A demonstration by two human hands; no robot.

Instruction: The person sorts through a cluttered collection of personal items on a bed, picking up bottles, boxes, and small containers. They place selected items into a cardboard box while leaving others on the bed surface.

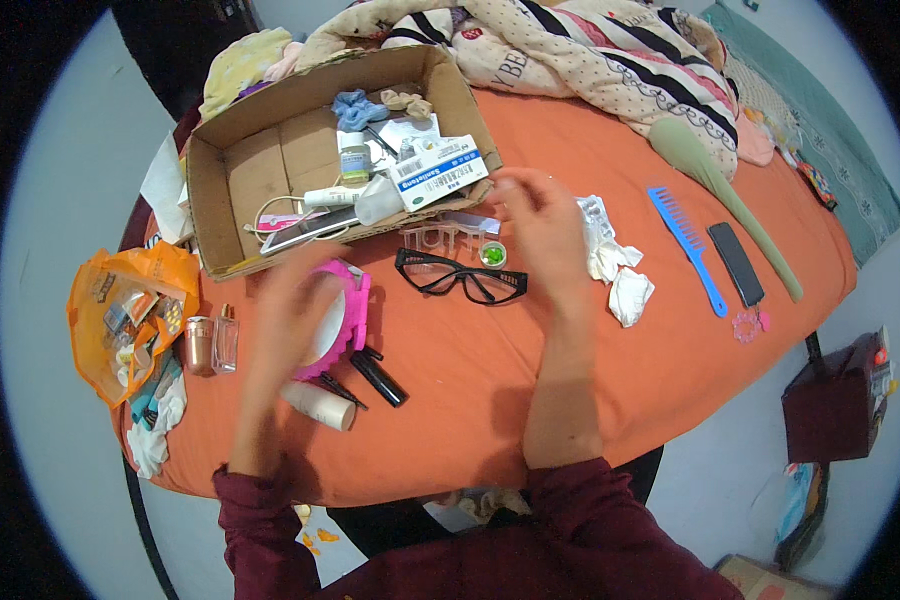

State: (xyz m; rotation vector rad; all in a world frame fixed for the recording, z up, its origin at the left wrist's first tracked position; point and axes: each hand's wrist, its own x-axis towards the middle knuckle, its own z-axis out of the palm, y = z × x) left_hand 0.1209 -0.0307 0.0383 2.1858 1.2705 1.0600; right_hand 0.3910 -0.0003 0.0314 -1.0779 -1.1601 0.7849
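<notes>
My left hand [296,300], blurred, is above a pink-framed mirror [360,307] and partly hides it. Its fingertips reach towards the near edge of a cardboard box [251,172]. At the box's near right corner is my right hand [544,225], its fingers bent; whether they grip the cardboard is unclear. Inside the box lie a white-and-blue medicine box [439,174], a small bottle [355,159], a white tube [334,196] and blue and beige scrunchies [358,110]. Black-framed glasses [461,279] rest between my hands, beside a small round container [493,255] with green pieces.
An orange plastic bag [90,330] of small items stands left, beside a perfume bottle [226,345]. Near me lie a cream tube [322,405] and a black tube [379,379]. Right are crumpled tissues [630,296], a blue comb [688,247] and a green long-handled object [727,199].
</notes>
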